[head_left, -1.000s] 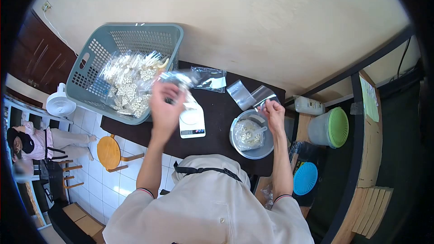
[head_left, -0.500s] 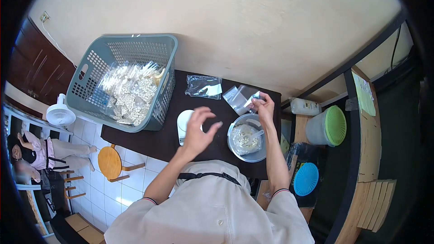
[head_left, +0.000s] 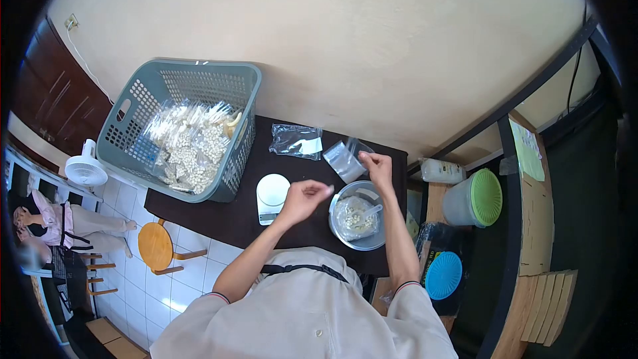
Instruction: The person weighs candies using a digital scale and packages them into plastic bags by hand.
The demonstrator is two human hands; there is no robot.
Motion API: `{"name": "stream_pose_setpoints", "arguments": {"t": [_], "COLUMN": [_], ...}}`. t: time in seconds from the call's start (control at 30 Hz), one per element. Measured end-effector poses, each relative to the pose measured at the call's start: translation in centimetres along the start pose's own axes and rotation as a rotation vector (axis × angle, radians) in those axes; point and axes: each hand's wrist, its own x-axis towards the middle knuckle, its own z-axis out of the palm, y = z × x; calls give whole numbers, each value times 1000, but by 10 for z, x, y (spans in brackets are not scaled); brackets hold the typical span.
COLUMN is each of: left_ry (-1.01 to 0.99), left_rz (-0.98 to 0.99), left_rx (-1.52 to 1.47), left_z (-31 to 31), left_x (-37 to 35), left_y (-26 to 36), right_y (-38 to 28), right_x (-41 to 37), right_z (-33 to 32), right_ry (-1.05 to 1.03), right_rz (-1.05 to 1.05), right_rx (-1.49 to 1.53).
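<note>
My left hand (head_left: 306, 201) is held between the white scale (head_left: 273, 193) and the grey bucket (head_left: 337, 227), its thumb and fingers pressed together. My right hand (head_left: 377, 169) pinches over the far rim of the bucket, fingertips at the edge of some clear plastic bags (head_left: 344, 161). Whatever either pinch holds is too small or transparent to tell. Inside the bucket lies a clear bag of small whitish pieces (head_left: 352, 221) with a translucent scoop (head_left: 373, 211). Another clear packet (head_left: 296, 141) lies farther left on the dark table (head_left: 232, 218).
A large grey-green basket (head_left: 240, 154) of filled bags stands at the left. On the right are a green-lidded container (head_left: 465, 201), a blue lid (head_left: 444, 275) and a shelf frame (head_left: 508, 226). A stool (head_left: 155, 246), a fan (head_left: 86, 171) and a person (head_left: 83, 221) are at far left.
My left hand has moved right, towards my right hand, and its spread fingers have closed. My right hand has come slightly inward and lower. The camera view has shifted a little.
</note>
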Motion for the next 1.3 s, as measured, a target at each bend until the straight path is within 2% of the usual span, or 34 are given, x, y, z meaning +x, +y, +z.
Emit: {"name": "stream_pose_setpoints", "arguments": {"t": [0.03,0.07,0.1,0.17,0.23,0.3,0.37,0.4,0.43,0.5,0.53,0.57,0.6,0.63,0.67,0.77,0.8,0.83,0.87,0.9,0.93,0.97,1.0,1.03,1.1,1.17,1.23,1.3], "left_ry": [-24,-46,-44,-164,-183,-131,-118,-123,-125,-133,-191,-250,-257,-264,-292,-341,-12,325,444,448,317,168,122,133,123,68,8,-116], "left_rz": [-160,-188,-186,-244,-252,-204,-202,-157,-116,-121,-106,-93,-84,-91,-62,-28,249,522,487,484,327,152,95,108,76,57,44,-105], "left_rx": [-279,-417,-418,-993,-1007,-811,-809,-745,-680,-618,-472,-329,-179,-178,-133,-41,222,482,654,654,79,-487,-559,-456,-471,-449,-426,-457], "left_z": [3,4,5,8,7,5,2,-2,-6,-15,-18,-19,-20,-19,-19,-17,-11,-8,-8,1,14,24,30,31,31,24,17,12], "left_x": [16,28,38,60,69,73,72,64,54,39,31,24,16,11,6,-1,-7,-15,-28,-35,-40,-43,-48,-55,-56,-57,-58,-63], "left_y": [0,8,13,19,17,13,6,14,21,29,34,39,47,46,45,35,37,43,50,45,40,36,40,49,47,39,48,61], "right_y": [-3,-28,-32,-60,-82,-95,-99,-94,-90,-87,-105,-111,-115,-117,-118,-109,-109,-113,-119,-122,-122,-123,-126,-127,-124,-135,-135,-134], "right_x": [-3,-17,-24,-52,-81,-98,-112,-115,-122,-135,-137,-135,-135,-139,-145,-159,-165,-170,-176,-181,-184,-186,-190,-195,-196,-201,-204,-206], "right_z": [7,19,31,43,55,54,52,41,38,35,27,23,20,16,7,13,20,30,40,46,49,56,65,71,77,76,74,72], "right_ry": [99,151,162,111,106,106,41,-112,-111,133,293,293,206,124,-100,-147,0,-3,232,467,469,469,425,380,372,350,355,360], "right_rz": [-187,-251,-385,-555,-637,-715,-904,-867,-863,-451,-403,-396,-344,-291,-230,-99,-153,-155,-337,-515,-690,-689,-730,-770,-758,-646,-624,-604], "right_rx": [-22,86,111,-26,-129,-230,-257,-302,-297,7,-141,-139,-39,62,71,166,143,144,-40,-227,-373,-371,-386,-401,-377,-285,-281,-276]}}
